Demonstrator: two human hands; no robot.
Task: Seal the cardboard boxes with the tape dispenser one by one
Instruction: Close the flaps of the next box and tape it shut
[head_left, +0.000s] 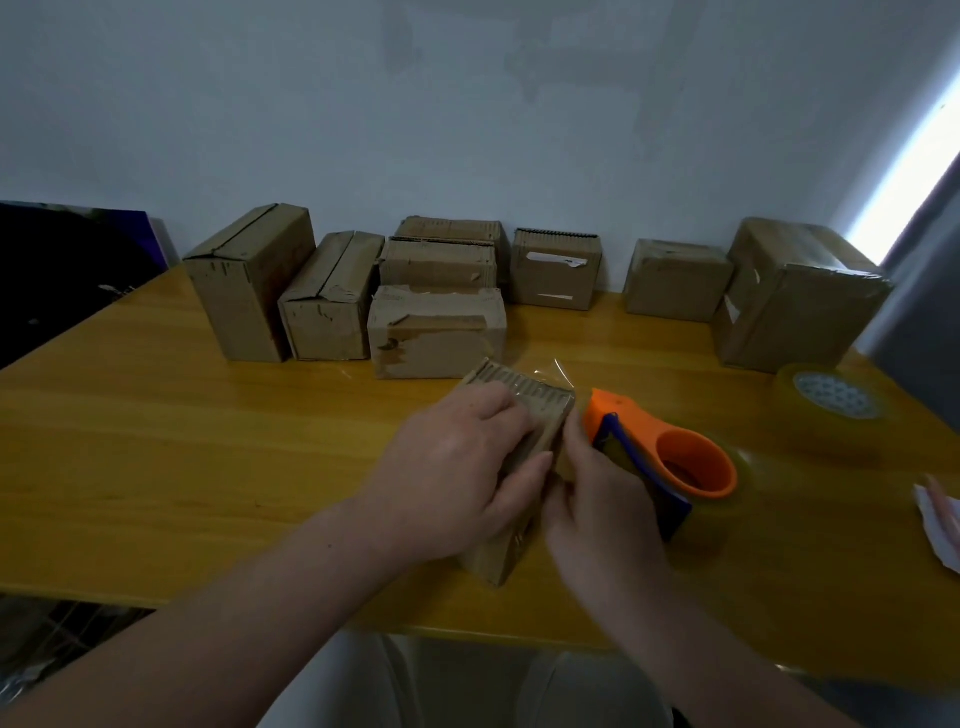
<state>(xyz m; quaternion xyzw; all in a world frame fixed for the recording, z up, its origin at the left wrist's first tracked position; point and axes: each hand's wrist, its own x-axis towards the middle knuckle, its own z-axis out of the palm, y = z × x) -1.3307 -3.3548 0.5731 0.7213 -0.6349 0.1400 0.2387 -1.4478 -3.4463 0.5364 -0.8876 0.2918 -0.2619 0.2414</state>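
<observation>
Centrally, cardboard box (537, 415) (contents hidden) between left hand (457, 478) and right hand (597, 514)

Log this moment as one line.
step: taping small box | left hand: grips box from above | right hand: touches box side | tape dispenser: on table, right of box

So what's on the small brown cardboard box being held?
The left hand grips the box from above; clear tape sticks up at its far end. The hand hides the rest.
</observation>
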